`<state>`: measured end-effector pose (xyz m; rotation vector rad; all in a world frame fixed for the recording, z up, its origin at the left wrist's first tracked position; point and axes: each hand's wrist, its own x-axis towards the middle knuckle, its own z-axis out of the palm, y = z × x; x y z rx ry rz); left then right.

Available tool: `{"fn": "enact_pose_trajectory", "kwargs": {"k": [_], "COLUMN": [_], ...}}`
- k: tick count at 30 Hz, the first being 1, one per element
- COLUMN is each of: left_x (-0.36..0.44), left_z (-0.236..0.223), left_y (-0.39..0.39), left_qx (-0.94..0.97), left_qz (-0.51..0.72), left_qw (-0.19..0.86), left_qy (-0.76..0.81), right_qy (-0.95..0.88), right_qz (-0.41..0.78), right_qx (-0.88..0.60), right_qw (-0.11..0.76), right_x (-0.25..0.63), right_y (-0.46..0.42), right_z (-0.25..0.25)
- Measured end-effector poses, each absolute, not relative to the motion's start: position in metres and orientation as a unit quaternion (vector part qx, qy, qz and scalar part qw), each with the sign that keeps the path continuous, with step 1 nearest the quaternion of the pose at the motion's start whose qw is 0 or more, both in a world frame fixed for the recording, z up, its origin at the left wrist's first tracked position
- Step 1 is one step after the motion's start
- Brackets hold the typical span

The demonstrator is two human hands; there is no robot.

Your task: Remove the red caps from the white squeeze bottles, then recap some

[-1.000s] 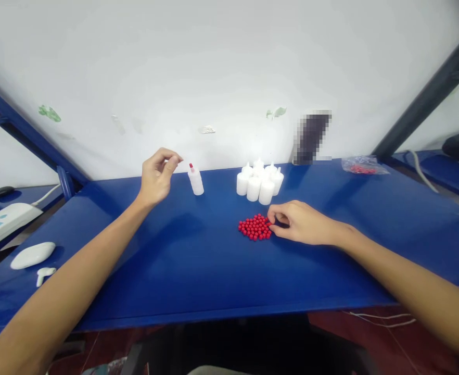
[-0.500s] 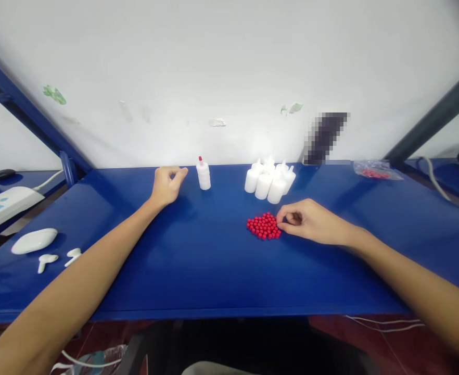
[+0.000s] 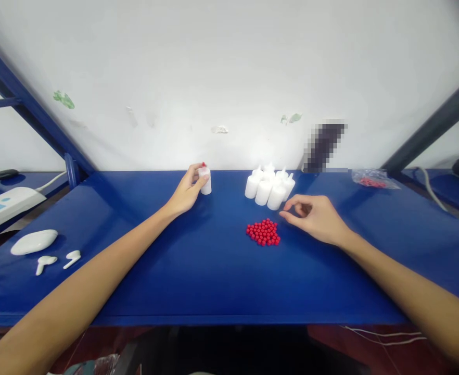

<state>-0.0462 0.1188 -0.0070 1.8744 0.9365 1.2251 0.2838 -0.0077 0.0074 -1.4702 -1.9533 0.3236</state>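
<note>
My left hand (image 3: 191, 187) is closed round a small white bottle (image 3: 205, 188) with a red cap (image 3: 203, 164) on its tip. The bottle is upright, and the fingers partly cover its upper body. My right hand (image 3: 311, 216) is just right of a pile of small red caps (image 3: 262, 232), with the fingers curled and a small gap between thumb and forefinger. Nothing shows between them. Beyond that hand stands a cluster of several white bottles (image 3: 269, 187) with pointed, uncapped nozzles.
A clear bag with red pieces (image 3: 373, 180) lies at the back right. On the left are a white earbud case (image 3: 34, 242), two earbuds (image 3: 72, 258) and a power strip (image 3: 7, 204). Blue posts (image 3: 38, 120) flank the blue table (image 3: 198, 276), with a white wall behind.
My left hand has moved right and taken hold of the capped bottle. My right hand has lifted away from the edge of the cap pile, slightly toward the bottle cluster.
</note>
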Motion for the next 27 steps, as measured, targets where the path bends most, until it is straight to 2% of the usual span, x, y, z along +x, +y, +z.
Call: {"fn": "enact_pose_trajectory", "kwargs": {"k": [3, 5, 7, 10, 13, 16, 19, 27], "left_x": [-0.040, -0.036, -0.031, -0.026, -0.023, -0.025, -0.027, -0.030], "left_z": [-0.007, -0.005, -0.003, 0.000, 0.001, 0.002, 0.004, 0.011], "left_y": [0.110, 0.102, 0.094, 0.086, 0.083, 0.081, 0.074, 0.062], "left_qx": [0.716, 0.708, 0.698, 0.690, 0.694, 0.696, 0.732, 0.878], "left_qz": [0.468, 0.468, 0.463, 0.442, 0.428, 0.424, 0.392, 0.293], "left_qw": [0.361, 0.385, 0.431, 0.477, 0.495, 0.493, 0.457, 0.246], "left_qy": [0.372, 0.362, 0.336, 0.316, 0.300, 0.304, 0.319, 0.289], "right_qy": [-0.730, -0.744, -0.770, -0.798, -0.820, -0.825, -0.826, -0.803], "right_qz": [0.038, 0.019, 0.039, 0.082, 0.115, 0.122, 0.133, 0.180], "right_qx": [-0.531, -0.482, -0.456, -0.473, -0.473, -0.472, -0.472, -0.488], "right_qw": [0.428, 0.462, 0.444, 0.365, 0.302, 0.285, 0.277, 0.290], "right_x": [0.286, 0.287, 0.286, 0.276, 0.262, 0.252, 0.247, 0.248], "right_y": [-0.010, -0.011, -0.011, -0.005, 0.006, 0.018, 0.027, 0.034], "right_z": [0.005, 0.005, 0.005, 0.006, 0.010, 0.013, 0.014, 0.007]}}
